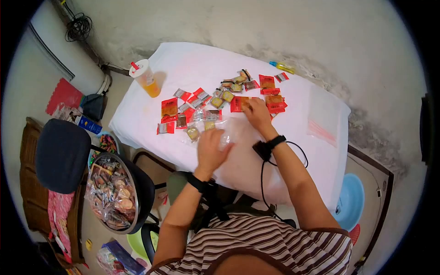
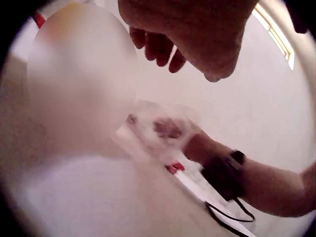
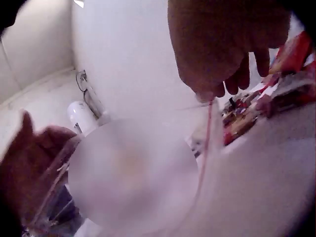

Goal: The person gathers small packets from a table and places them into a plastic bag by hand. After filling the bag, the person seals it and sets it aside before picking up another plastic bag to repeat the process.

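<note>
In the head view, my left hand (image 1: 213, 149) is at a clear plastic bag (image 1: 243, 156), its thumb spread away from the fingers. The bag extends from between the hands toward the table's front edge. A pink-red line marks the bag's edge (image 3: 205, 153) in the right wrist view, passing close by the right thumb. My right hand (image 1: 257, 112) reaches farther in, fingertips at a flat red snack packet (image 1: 237, 104); I cannot tell whether they grip it. Small wrapped yellow snacks (image 1: 216, 101) and red-and-silver packets (image 1: 201, 95) lie around.
A cup of orange drink (image 1: 149, 85) with a red straw stands at the table's back left. More pink-edged bags (image 1: 323, 121) lie on the right. A wide bowl (image 1: 133, 201) of wrapped snacks sits left, near a chair (image 1: 63, 156). A black cable (image 1: 262, 183) hangs from the right wrist.
</note>
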Tool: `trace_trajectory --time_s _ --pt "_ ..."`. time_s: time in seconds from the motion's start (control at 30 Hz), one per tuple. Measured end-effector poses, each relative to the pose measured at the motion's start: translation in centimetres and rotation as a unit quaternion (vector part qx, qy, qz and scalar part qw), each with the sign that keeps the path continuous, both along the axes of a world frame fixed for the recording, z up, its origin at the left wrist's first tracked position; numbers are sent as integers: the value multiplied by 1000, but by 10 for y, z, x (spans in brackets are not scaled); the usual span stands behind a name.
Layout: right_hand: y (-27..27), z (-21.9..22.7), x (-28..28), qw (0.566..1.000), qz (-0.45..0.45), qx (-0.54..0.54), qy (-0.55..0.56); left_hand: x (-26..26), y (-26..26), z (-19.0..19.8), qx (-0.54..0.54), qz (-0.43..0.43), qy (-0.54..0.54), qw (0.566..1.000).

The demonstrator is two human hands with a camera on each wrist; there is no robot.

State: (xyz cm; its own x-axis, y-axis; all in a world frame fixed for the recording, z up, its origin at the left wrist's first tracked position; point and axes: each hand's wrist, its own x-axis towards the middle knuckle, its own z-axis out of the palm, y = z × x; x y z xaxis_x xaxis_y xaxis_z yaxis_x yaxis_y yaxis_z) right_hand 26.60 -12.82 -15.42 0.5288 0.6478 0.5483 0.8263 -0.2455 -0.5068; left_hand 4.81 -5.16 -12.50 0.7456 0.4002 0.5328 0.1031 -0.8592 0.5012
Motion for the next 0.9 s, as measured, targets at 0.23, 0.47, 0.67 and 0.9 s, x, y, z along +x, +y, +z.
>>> trace_trajectory --time_s 0.23,0.47,0.67,0.9 --pt "74 -14 23 989 -13 -143 36 19 -27 -9 -62 68 33 995" --pt "72 -8 21 983 38 -82 163 12 -24 -23 -141 41 -4 989" --pt "62 -8 33 937 96 41 333 13 -30 -22 -188 46 -42 980" --pt "-41 39 14 782 188 135 578 14 -32 -23 -271 65 -90 956"
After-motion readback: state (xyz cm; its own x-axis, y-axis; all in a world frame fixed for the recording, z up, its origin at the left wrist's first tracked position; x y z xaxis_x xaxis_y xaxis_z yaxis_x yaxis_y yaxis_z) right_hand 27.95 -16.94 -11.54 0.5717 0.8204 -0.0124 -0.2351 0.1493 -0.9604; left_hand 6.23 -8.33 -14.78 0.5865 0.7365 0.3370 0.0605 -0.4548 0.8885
